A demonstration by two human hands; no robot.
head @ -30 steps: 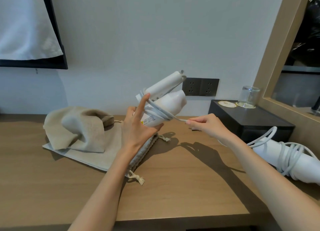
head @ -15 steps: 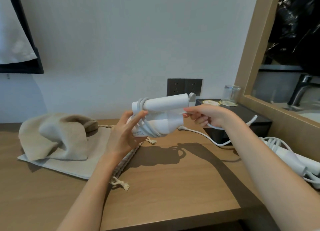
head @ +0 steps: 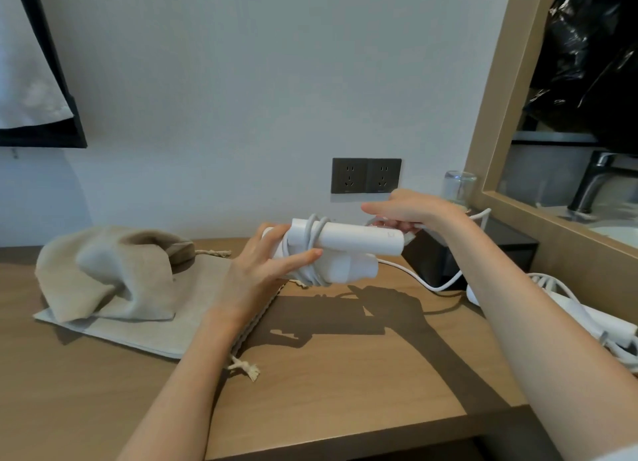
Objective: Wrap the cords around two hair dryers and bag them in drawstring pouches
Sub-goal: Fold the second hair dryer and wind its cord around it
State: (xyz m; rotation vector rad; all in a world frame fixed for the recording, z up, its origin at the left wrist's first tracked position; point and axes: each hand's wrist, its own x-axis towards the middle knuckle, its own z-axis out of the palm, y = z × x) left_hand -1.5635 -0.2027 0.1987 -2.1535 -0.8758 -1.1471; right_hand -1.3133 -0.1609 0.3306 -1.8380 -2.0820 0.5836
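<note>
My left hand [head: 257, 274] holds a folded white hair dryer [head: 348, 248] above the wooden desk, thumb across its coiled cord. Several turns of white cord [head: 312, 239] wrap the dryer's left end. My right hand [head: 407, 212] grips the loose cord behind the dryer's right end; the rest of that cord [head: 431, 282] hangs down to the desk. A second white hair dryer [head: 593, 317] with its cord wound on lies at the right edge. Two beige drawstring pouches lie on the left: one flat [head: 193, 322], one rumpled and open [head: 114, 270] on top of it.
A black box [head: 483, 250] stands at the back right with an upturned glass [head: 461, 187] on it. Twin wall sockets [head: 366, 175] sit behind my hands. A wood-framed mirror [head: 500, 115] rises on the right. The desk's front edge [head: 345, 436] runs near me.
The dryer has turned from tilted upward to lying level. My right hand carried the cord from below the dryer up and behind its right end. My view shifted right.
</note>
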